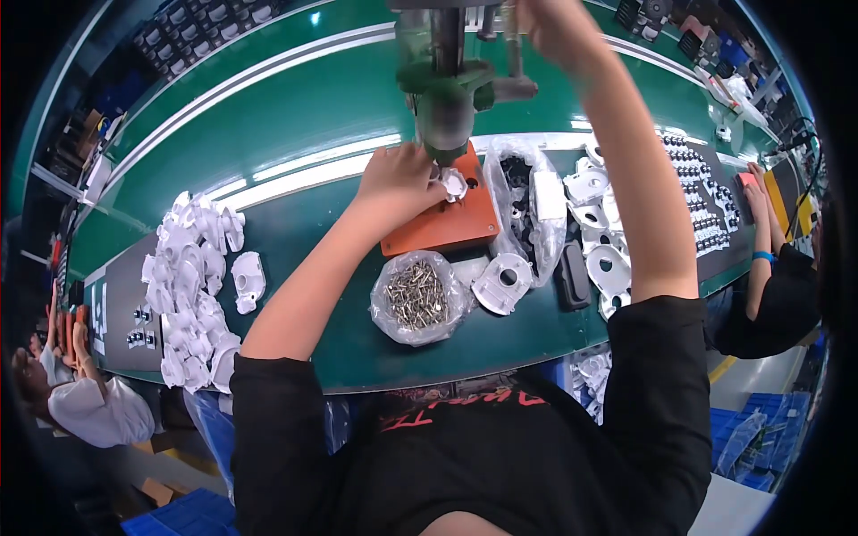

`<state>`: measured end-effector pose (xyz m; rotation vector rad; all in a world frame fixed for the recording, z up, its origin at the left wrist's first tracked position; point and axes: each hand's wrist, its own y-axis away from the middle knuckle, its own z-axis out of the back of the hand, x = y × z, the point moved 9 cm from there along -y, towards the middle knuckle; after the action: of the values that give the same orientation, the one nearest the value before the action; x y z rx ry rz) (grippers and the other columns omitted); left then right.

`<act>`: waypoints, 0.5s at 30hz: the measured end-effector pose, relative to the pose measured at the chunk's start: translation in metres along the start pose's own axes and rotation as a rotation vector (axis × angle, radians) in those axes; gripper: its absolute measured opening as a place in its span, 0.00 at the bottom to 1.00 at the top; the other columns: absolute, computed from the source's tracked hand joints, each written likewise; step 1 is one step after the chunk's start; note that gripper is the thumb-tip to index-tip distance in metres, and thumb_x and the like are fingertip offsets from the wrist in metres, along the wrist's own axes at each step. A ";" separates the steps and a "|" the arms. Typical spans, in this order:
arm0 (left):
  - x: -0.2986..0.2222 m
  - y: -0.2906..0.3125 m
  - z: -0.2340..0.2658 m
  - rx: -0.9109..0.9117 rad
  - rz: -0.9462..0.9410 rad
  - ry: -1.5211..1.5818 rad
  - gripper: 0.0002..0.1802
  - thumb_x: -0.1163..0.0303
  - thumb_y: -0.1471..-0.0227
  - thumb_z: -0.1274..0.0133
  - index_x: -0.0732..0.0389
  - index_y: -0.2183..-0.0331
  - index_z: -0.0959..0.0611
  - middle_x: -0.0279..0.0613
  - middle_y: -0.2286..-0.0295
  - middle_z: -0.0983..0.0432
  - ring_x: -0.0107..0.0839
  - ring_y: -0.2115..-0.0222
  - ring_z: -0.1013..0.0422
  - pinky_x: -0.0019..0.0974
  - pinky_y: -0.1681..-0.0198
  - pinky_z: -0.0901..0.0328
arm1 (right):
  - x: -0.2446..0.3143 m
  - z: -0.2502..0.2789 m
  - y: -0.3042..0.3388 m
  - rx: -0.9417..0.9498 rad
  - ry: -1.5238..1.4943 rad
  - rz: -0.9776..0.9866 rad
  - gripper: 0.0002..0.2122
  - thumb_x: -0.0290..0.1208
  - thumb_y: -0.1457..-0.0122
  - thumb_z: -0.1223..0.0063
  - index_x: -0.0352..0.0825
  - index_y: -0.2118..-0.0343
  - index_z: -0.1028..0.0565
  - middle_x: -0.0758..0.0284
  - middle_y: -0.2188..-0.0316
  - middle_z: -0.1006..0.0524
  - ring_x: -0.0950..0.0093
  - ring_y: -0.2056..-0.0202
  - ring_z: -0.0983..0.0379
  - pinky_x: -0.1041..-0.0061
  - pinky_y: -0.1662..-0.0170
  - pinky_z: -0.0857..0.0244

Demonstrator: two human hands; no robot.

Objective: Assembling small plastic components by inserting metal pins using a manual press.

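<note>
The left hand (398, 181) is drawn narrow, its thumb and fingers holding the edge of a small white part (455, 185), which sits just to the right of the thumb, on top of an orange block (440, 230) that reaches below and beyond the hand. Right above the fingertips hangs the blurred green and grey head of a bench machine (446, 107). The right hand (552, 31) is raised well beyond the left one and to its right, beside the machine's upper part; it is blurred and cut by the upper edge, so whether it grips anything cannot be told. Nearer the person than the left hand lies an open clear bag of screws (417, 299), and to the right of that a flat white plate with a round hole (503, 284). Further right of the left hand, past the block, are a plastic bag of black pieces (516, 183), a black oblong case (574, 275) and a row of white housings (615, 281), these partly behind the right forearm. Well to the left of the left hand, a heap of white castings (186, 290) spreads over the green table (308, 335), with a single white casting (248, 281) lying between heap and forearm
</note>
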<state>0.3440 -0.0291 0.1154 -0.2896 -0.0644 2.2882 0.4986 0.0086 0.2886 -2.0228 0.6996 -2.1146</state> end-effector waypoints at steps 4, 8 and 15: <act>0.031 0.014 0.002 0.106 0.214 0.080 0.25 0.55 0.55 0.51 0.56 0.55 0.27 0.52 0.66 0.26 0.50 0.66 0.27 0.47 0.64 0.32 | -0.068 0.016 0.034 0.084 0.056 -0.137 0.24 0.41 0.41 0.55 0.35 0.44 0.41 0.62 0.56 0.30 0.73 0.59 0.31 0.77 0.54 0.41; 0.090 0.049 0.006 0.038 0.272 0.456 0.23 0.61 0.51 0.54 0.57 0.52 0.28 0.47 0.61 0.29 0.37 0.70 0.26 0.36 0.70 0.31 | -0.077 0.058 0.084 0.022 0.103 -0.103 0.19 0.35 0.40 0.55 0.36 0.47 0.36 0.66 0.58 0.27 0.77 0.57 0.31 0.79 0.58 0.40; 0.095 0.081 0.004 -0.150 0.325 1.835 0.19 0.62 0.42 0.64 0.62 0.53 0.30 0.47 0.66 0.27 0.30 0.77 0.30 0.32 0.80 0.36 | -0.140 0.139 0.139 0.124 1.625 -0.041 0.22 0.37 0.50 0.44 0.37 0.52 0.32 0.56 0.53 0.31 0.61 0.52 0.34 0.63 0.52 0.39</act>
<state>0.2222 -0.0127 0.0901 -2.3694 0.7633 1.4635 0.6166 -0.0905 0.1025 0.1612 0.5244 -3.2935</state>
